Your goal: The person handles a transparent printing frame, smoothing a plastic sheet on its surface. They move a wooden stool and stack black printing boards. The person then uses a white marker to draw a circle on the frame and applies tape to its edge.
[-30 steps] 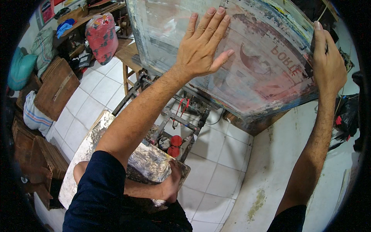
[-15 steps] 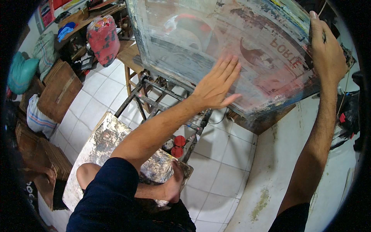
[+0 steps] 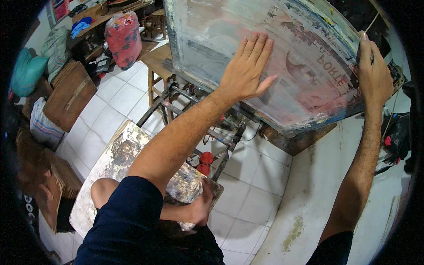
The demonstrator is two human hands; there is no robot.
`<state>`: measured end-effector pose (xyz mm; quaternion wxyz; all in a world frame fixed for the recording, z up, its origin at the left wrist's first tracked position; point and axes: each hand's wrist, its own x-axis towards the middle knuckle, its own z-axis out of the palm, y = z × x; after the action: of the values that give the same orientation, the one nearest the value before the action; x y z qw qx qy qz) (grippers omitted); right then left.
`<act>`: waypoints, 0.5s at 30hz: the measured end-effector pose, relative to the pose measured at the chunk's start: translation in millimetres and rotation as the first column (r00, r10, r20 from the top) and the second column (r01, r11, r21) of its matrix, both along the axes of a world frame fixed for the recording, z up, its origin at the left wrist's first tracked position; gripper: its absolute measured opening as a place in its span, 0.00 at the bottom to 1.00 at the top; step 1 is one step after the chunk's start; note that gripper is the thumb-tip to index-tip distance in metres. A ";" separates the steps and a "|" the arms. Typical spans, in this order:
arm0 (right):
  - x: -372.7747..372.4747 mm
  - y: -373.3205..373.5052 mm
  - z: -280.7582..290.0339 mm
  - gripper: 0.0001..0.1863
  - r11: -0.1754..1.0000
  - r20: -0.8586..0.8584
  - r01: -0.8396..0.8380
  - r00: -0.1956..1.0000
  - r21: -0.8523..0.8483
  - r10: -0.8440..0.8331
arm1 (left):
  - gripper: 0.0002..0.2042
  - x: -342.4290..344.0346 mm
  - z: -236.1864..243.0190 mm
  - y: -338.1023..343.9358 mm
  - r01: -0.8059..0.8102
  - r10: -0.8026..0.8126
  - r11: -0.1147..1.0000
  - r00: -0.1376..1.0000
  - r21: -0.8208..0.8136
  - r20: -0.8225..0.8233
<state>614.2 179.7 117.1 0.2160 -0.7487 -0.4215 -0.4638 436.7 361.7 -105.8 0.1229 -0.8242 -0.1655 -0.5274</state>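
Note:
A large screen-printing frame [image 3: 282, 99] stands tilted in front of me, its translucent mesh smeared with grey and reddish stains. A dark printed design and mirrored or inverted lettering show through the mesh. My left hand [image 3: 247, 68] is laid flat against the mesh, fingers stretched out together and thumb spread. On the right edge of the frame, my right hand [image 3: 374, 70] is closed around the rim, with the thumb on top. Part of the frame's upper side runs out of view.
Beneath the frame is a dark metal stand [image 3: 176, 108] with red-lidded jars [image 3: 206, 158] beside its bars. A paint-splattered board [image 3: 128, 150] lies under my bent leg. Brown boards [image 3: 70, 97], stuffed sacks [image 3: 28, 73] and a red bag [image 3: 123, 40] are at left; a stained white wall [image 3: 300, 194] runs along the right.
My left hand has slid up and slightly left across the mesh. My right hand keeps its hold on the frame's edge. The whole view has shifted a little.

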 end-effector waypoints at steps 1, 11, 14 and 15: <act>0.1 -0.5 -0.3 0.35 1.000 -0.003 -0.003 1.000 -0.005 0.003 | 0.46 -6.7 -5.8 1.3 -0.018 0.017 1.000 0.999 -0.015 -0.050; 4.5 1.3 -0.9 0.36 1.000 0.044 0.020 0.999 0.023 -0.021 | 0.49 -28.9 -7.9 -11.9 -0.018 0.047 0.989 0.979 -0.148 0.199; 5.7 1.8 -1.0 0.36 0.999 0.072 0.032 0.997 0.034 -0.035 | 0.51 0.9 15.7 -20.1 0.029 -0.006 0.996 0.966 -0.086 0.260; 6.6 1.7 -0.8 0.36 1.000 0.050 0.006 0.999 0.015 -0.007 | 0.51 9.9 18.7 -26.5 0.046 -0.027 0.995 0.976 -0.087 0.215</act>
<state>620.7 181.4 116.3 0.2096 -0.7367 -0.4207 -0.4862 446.6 335.2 -87.0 0.0566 -0.7705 -0.1867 -0.6068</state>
